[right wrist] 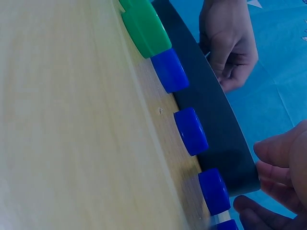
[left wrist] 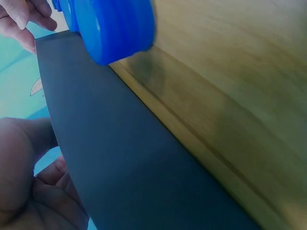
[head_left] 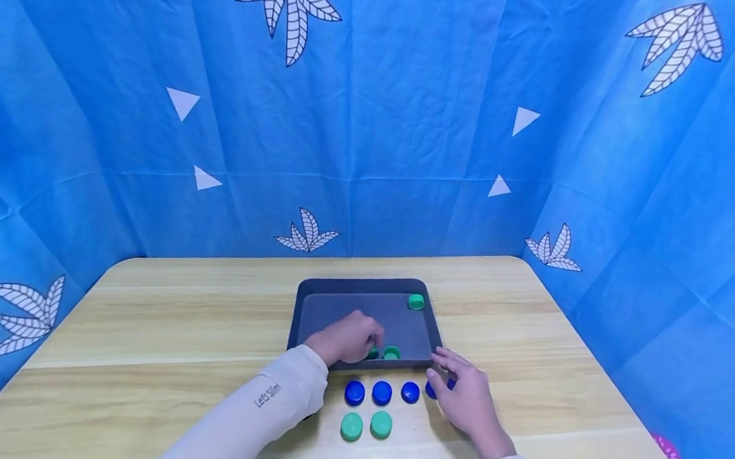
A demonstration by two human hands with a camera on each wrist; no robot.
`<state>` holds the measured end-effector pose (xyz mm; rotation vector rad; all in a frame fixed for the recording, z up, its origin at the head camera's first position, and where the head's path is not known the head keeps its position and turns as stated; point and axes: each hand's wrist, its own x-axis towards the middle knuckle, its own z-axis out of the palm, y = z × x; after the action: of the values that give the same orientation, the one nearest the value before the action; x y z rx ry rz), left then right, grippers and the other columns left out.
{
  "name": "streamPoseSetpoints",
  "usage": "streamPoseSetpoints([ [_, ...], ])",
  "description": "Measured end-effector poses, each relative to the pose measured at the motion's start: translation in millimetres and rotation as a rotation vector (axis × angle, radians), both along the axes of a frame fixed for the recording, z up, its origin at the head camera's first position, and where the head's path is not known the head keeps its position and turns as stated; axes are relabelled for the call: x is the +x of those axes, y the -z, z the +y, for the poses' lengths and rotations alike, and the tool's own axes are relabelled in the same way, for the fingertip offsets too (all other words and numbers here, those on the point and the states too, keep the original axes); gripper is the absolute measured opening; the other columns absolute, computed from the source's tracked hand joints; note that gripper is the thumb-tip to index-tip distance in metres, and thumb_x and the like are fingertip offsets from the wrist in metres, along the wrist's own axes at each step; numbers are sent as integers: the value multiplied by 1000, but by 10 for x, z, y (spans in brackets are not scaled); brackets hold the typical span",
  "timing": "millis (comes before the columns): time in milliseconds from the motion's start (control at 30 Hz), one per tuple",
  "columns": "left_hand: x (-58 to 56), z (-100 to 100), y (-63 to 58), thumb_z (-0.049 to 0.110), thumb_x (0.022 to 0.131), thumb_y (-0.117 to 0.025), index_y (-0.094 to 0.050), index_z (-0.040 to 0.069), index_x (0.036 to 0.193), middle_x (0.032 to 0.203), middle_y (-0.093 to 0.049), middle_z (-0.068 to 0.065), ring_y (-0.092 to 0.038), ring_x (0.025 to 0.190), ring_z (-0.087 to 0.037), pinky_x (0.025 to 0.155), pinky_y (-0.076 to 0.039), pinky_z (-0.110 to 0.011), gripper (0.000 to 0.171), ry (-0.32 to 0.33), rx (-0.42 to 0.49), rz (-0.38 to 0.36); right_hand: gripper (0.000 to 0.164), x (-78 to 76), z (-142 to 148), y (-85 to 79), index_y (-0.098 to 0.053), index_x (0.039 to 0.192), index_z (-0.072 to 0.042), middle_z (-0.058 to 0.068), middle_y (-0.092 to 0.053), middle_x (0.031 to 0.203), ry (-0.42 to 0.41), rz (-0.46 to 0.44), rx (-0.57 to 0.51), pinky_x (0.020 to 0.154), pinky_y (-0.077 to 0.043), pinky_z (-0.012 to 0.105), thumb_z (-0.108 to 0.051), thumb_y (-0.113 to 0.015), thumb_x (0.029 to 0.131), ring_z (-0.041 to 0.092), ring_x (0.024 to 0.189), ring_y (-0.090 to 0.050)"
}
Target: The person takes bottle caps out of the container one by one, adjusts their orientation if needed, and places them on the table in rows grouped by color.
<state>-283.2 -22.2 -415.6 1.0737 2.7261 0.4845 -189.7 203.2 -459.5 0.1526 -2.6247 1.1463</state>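
Note:
My left hand [head_left: 353, 336] reaches over the near wall of a dark grey tray [head_left: 394, 317], its curled fingers pinching a green bottle cap [head_left: 372, 353] that they partly cover. Beside it in the tray lies another green cap [head_left: 391, 353], and a third green cap [head_left: 416, 302] sits in the far right corner. My right hand [head_left: 467, 400] rests its fingers at the tray's near right corner, fairly straight. Its thumb is close to a blue bottle cap [head_left: 430, 389] at the right end of the row, partly hidden by the hand.
In front of the tray, several blue caps [head_left: 382, 393] stand in a row on the wooden table [head_left: 200, 325]. Two green caps [head_left: 351, 427] lie nearer to me, below that row. A blue patterned curtain [head_left: 410, 121] surrounds the table's far side and flanks.

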Motion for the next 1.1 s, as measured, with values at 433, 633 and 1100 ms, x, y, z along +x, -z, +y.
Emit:
streamPoseSetpoints([
  [433,-8,-26,-2,8,94,-62,-70,8,103,81,-60,1,-52,69,-13,64,-44,-26,12,-141,-64,-47,30,5,-9,-24,-69,114,2,11,-62,126,5,-12,3,99,-42,48,-12,-73,87,35,121,-54],
  [633,-20,-47,28,6,86,-73,-69,7,106,94,-63,-4,-55,83,-15,70,-48,-27,20,-164,-81,-11,30,0,-10,-2,-69,113,2,11,-63,125,5,12,8,99,-41,49,-10,-74,86,35,120,-55],
  [1100,-7,-113,22,18,84,-79,-61,11,96,78,-52,2,-49,69,-14,59,-44,-24,23,-228,-17,-50,30,-1,3,15,-69,112,2,12,-64,123,2,41,15,98,-41,50,-11,-74,85,37,118,-56],
])
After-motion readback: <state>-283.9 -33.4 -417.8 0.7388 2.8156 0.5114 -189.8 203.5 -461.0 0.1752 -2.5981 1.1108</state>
